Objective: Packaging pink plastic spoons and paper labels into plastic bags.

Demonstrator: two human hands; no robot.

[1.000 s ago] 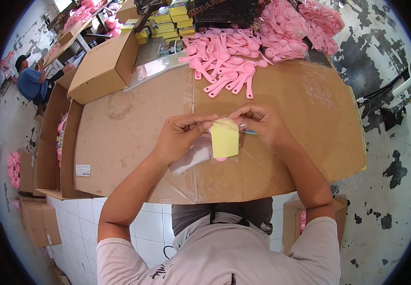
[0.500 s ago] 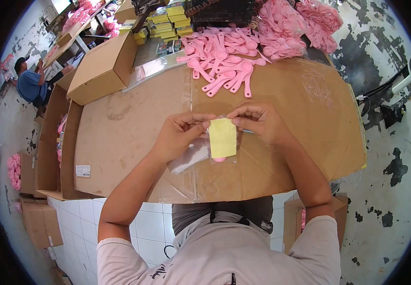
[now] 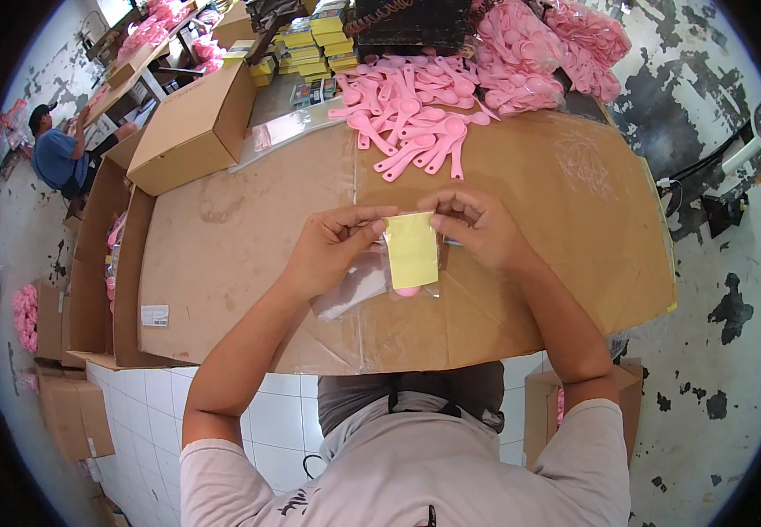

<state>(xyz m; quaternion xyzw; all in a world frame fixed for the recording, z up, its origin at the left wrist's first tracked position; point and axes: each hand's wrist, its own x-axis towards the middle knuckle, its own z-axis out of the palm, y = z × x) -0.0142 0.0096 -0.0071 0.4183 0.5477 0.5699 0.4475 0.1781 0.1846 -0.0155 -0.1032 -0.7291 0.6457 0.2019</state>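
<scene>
My left hand (image 3: 335, 250) pinches the upper left corner of a clear plastic bag that holds a yellow card (image 3: 412, 255). At the upper right corner, my right hand (image 3: 482, 230) has thumb and forefinger closed on the same bag. The round end of a pink measuring spoon (image 3: 407, 292) shows below the card; the card hides the rest. Beneath my left hand lie flat clear plastic bags (image 3: 356, 288) on the cardboard tabletop. A bit of a blue thing shows by my right fingers, mostly covered.
Loose pink spoons (image 3: 416, 114) are heaped beyond my hands, with bagged pink spoons (image 3: 521, 53) behind at right. Stacks of yellow cards (image 3: 332, 35) stand at the back. A closed carton (image 3: 192, 127) sits at the far left. A seated person (image 3: 60, 158) is off to the left.
The card's top edge has risen slightly between my fingers, and the bag's lower end has moved up a little. Both hands keep nearly the same place.
</scene>
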